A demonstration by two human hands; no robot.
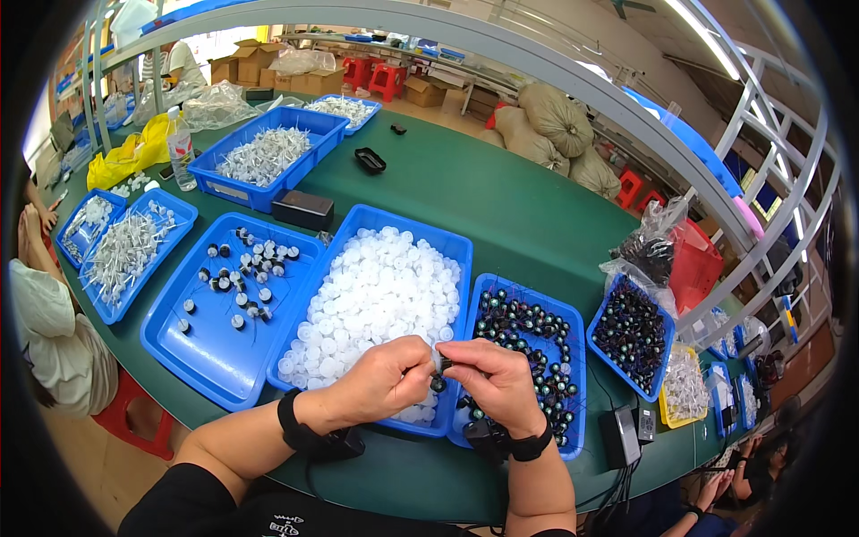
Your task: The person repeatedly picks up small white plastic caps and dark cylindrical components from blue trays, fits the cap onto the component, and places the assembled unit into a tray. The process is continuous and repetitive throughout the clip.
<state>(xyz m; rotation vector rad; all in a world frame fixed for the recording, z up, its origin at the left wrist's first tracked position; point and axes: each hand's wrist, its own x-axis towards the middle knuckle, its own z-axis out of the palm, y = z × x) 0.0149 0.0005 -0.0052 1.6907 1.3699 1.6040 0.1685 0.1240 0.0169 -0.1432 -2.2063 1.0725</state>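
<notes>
Over the near right part of the white-cap tray [452,243], we pinch a small dark-and-white part [439,361] between the fingertips of our right hand [497,383], while our left hand [383,380], fingers curled tight, grasps it from the other side. On the green surface [501,215], a tray of dark round-headed parts [582,385] sits right of that white-cap tray, a tray of capped parts [199,355] left of it.

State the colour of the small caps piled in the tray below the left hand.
The caps are frosty white, best seen in the head view.
</notes>
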